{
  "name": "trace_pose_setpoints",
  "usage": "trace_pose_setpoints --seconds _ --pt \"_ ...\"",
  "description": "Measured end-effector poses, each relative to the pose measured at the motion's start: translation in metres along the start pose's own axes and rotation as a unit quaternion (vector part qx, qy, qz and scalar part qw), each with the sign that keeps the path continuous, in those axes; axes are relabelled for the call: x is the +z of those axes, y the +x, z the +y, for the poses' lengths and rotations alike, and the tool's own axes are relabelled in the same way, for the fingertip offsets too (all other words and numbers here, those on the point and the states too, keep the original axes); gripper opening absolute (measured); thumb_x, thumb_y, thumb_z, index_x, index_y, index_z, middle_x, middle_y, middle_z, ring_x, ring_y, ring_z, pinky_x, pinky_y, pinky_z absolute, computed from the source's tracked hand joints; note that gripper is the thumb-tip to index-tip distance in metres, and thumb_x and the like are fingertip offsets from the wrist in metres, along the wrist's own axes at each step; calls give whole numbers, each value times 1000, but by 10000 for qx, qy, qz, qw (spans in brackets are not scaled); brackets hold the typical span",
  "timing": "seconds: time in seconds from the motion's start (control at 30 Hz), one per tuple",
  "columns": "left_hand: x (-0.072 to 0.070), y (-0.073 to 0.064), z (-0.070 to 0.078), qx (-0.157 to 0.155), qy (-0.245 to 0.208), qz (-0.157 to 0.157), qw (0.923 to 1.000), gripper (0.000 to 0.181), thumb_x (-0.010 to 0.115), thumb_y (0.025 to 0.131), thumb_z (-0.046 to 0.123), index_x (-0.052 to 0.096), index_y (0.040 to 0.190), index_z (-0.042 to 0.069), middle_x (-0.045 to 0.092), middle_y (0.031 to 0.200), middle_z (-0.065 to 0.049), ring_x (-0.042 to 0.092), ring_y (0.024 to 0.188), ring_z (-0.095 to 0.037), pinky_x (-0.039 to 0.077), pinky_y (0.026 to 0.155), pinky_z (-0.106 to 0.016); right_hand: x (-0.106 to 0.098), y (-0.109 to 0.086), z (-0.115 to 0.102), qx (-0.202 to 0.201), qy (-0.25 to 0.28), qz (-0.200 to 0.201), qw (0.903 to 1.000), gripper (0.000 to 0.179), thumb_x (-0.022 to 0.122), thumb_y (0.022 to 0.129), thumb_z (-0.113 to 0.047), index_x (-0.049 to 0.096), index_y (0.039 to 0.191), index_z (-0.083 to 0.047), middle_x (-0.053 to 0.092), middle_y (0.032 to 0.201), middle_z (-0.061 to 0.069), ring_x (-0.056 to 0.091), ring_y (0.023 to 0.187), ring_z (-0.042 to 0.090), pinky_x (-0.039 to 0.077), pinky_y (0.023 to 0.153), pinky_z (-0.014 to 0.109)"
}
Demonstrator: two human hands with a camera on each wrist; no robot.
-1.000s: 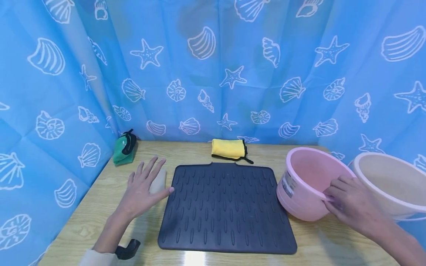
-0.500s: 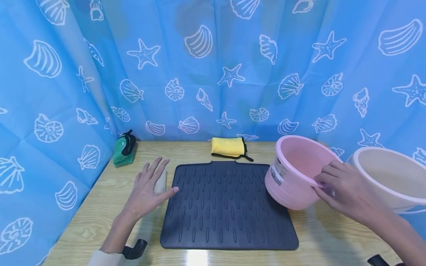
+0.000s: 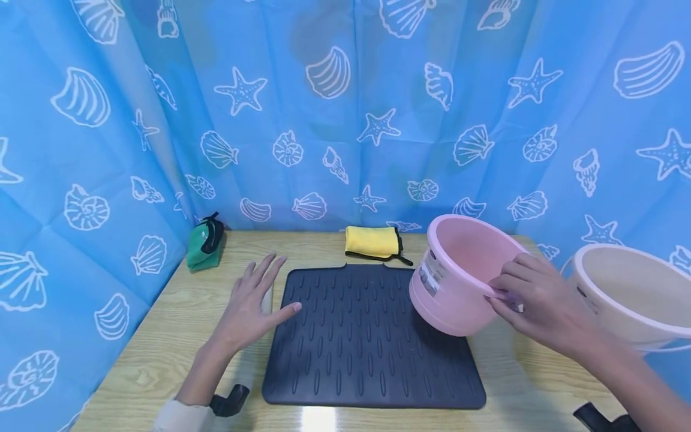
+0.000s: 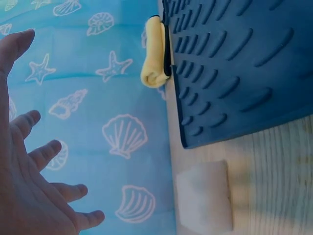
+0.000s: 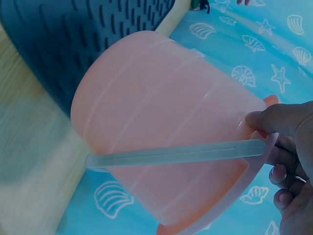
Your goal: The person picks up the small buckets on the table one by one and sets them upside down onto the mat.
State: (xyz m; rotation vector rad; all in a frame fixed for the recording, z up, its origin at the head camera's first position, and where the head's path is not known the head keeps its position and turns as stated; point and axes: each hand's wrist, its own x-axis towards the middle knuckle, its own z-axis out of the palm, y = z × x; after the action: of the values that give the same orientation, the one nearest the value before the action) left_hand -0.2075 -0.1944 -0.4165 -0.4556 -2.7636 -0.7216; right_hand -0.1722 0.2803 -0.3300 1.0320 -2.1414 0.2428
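Over the mat's (image 3: 345, 336) right edge, the right hand (image 3: 534, 300) grips a pink bucket (image 3: 456, 297).

Standing here, I count one table (image 3: 146, 360) and, on it, one mat (image 3: 361, 342). Bucket quantity is two: one pink bucket (image 3: 456, 309) at the mat's right edge, one white bucket (image 3: 596, 294) at the table's right edge. Cloths number two: one yellow cloth (image 3: 371, 242) at the far edge, one green cloth (image 3: 201, 251) at the far left corner. White block (image 4: 204, 198): one. Hands: two, one left hand (image 3: 251, 312), one right hand (image 3: 531, 300).
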Motion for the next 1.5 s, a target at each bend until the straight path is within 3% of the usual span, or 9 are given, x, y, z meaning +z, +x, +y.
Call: trace_pose_setpoints --seconds 0.5,0.67,0.87,1.1,1.23,1.33,1.5 --pt "6 7 12 8 -165 -48 9999 94 63 85 68 19 161 33 14 167 0 5 150 -44 9 112 -71 9 24 -13 -8 99 -90 9999 56 39 104 -47 72 81 -8 62 77 -3 49 77 12 40 71 25" --pt "9 10 14 55 -206 -62 9998 94 63 86 68 18 161 34 14 167 0 7 150 -44 10 111 -72 13 30 -16 2 272 -56 9996 55 40 104 -46 72 82 -7 63 78 -2 49 78 13 41 72 31" --pt "11 14 18 93 -303 -57 9995 94 62 86 68 19 161 33 16 166 -2 6 150 -43 11 112 -71 17 36 -16 -156 456 61 9988 31 56 95 -29 73 85 -6 65 80 -1 51 78 16 46 69 39" --pt "15 18 24 77 -410 -83 9991 92 60 86 70 15 160 40 14 166 3 4 151 -40 10 113 -70 22 43 -20 -193 549 72 9983 28 57 95 -27 72 82 -6 63 79 -1 50 77 16 42 75 37" --pt "17 19 27 37 -451 -74 9989 93 61 85 71 16 160 40 14 167 4 5 151 -40 11 111 -73 23 47 -24 -126 545 7 9984 11 74 76 -11 73 85 -6 66 83 0 52 81 18 47 75 42" --pt "18 20 29 17 -479 -87 9988 93 62 84 71 17 160 40 14 167 4 5 151 -40 12 110 -74 25 50 -27 -102 508 -5 9987 17 79 70 -6 73 86 -6 66 84 0 52 81 18 47 74 43" --pt "20 22 31 48 -533 -113 9985 93 60 84 72 18 160 39 14 166 5 5 151 -38 15 109 -74 28 55 -29 -134 526 31 9985 17 79 70 -5 73 85 -6 64 82 0 50 80 18 45 72 41"
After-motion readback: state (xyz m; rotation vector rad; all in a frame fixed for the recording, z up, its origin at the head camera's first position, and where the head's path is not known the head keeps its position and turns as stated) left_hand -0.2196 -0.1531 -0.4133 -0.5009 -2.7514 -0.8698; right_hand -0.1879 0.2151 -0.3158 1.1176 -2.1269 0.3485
